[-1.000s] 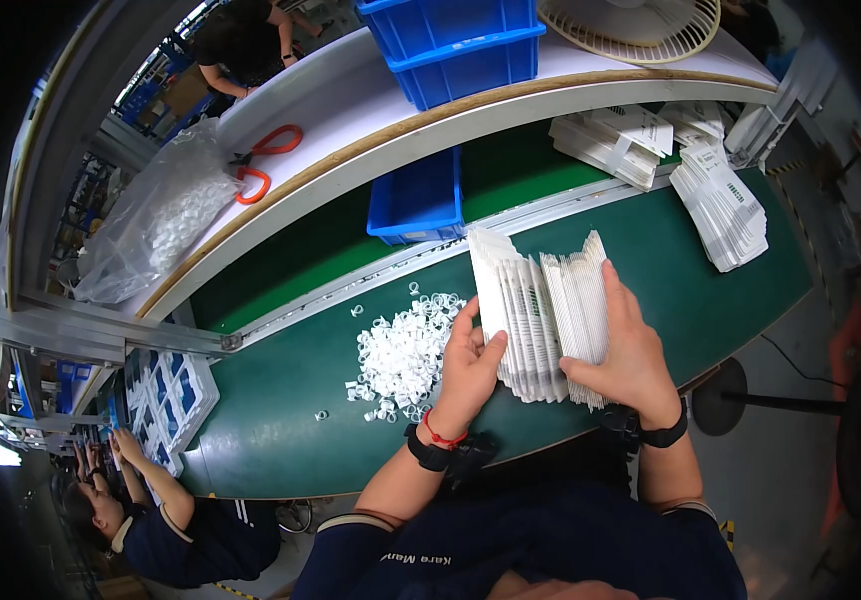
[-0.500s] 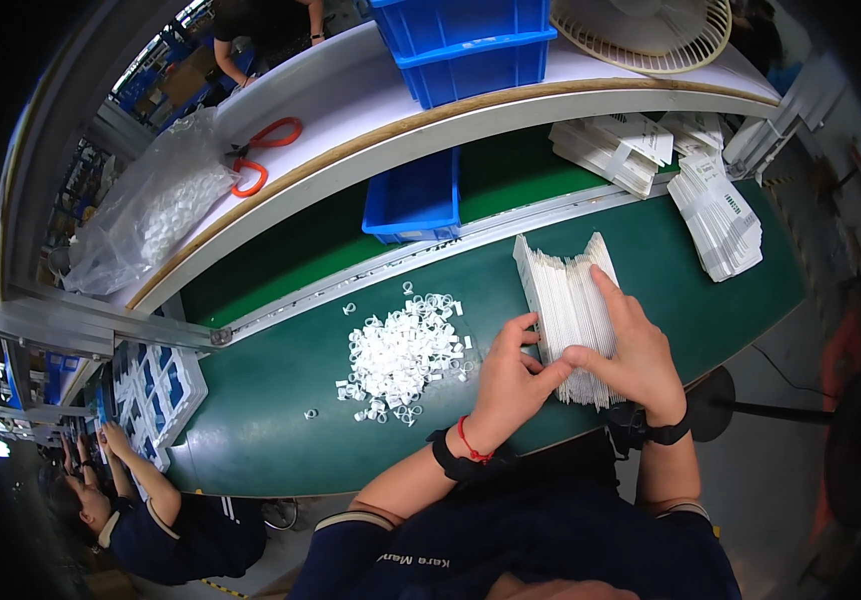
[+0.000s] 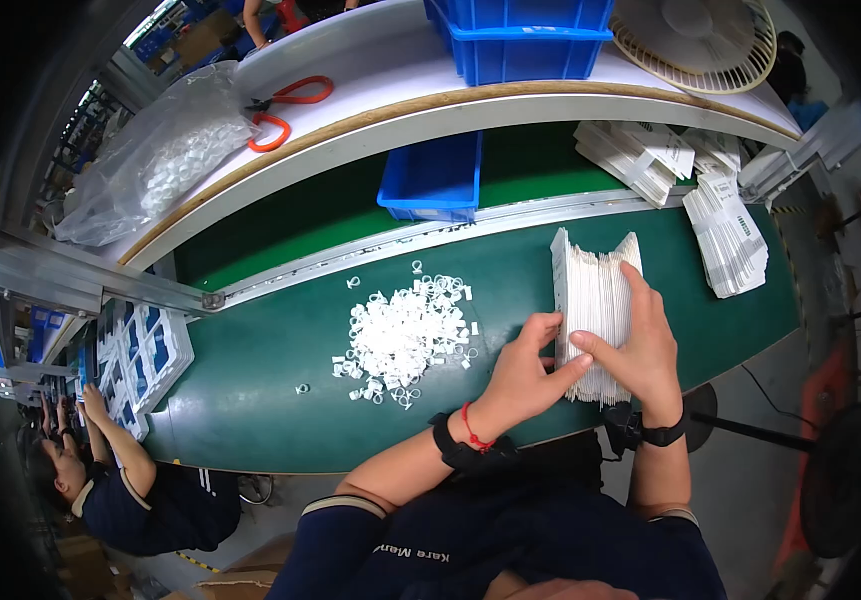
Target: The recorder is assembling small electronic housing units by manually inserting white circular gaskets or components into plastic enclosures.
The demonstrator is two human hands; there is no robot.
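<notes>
We held one card stack (image 3: 598, 315) on the green belt (image 3: 270, 390), left hand (image 3: 520, 375) pinching its near-left edge, right hand (image 3: 635, 345) grasping it, one ring pile (image 3: 405, 335) left, two blue bins (image 3: 435, 175) far.

We see a green table (image 3: 280, 400) carrying a heap of white rings (image 3: 402, 338), an upright card stack (image 3: 595, 315) near it, and flat card piles (image 3: 725, 235) at its right end.
</notes>
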